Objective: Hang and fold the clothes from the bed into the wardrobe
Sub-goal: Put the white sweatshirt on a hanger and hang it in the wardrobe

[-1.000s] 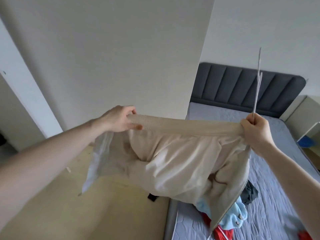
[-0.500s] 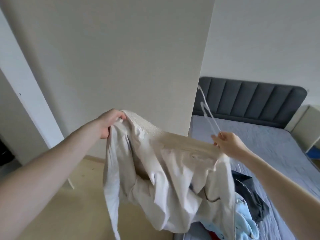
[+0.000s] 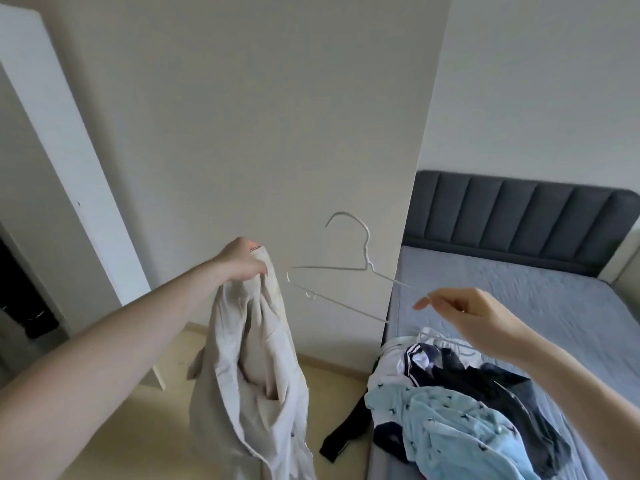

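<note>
My left hand grips the top edge of a beige garment, which hangs straight down over the floor. My right hand pinches one end of a thin white wire hanger, held level between the two hands with its hook up. The hanger is apart from the garment. A pile of clothes lies on the bed's near corner: a light blue patterned piece, dark navy items and a white one. Another hanger rests on the pile.
The bed with grey cover and dark padded headboard fills the right. A tall white wardrobe side panel stands ahead, with an open door at left. A black strap hangs off the bed onto the pale wooden floor.
My right hand let go of the beige garment and keeps only the hanger, now turned level. The garment dropped to hang from my left hand alone.
</note>
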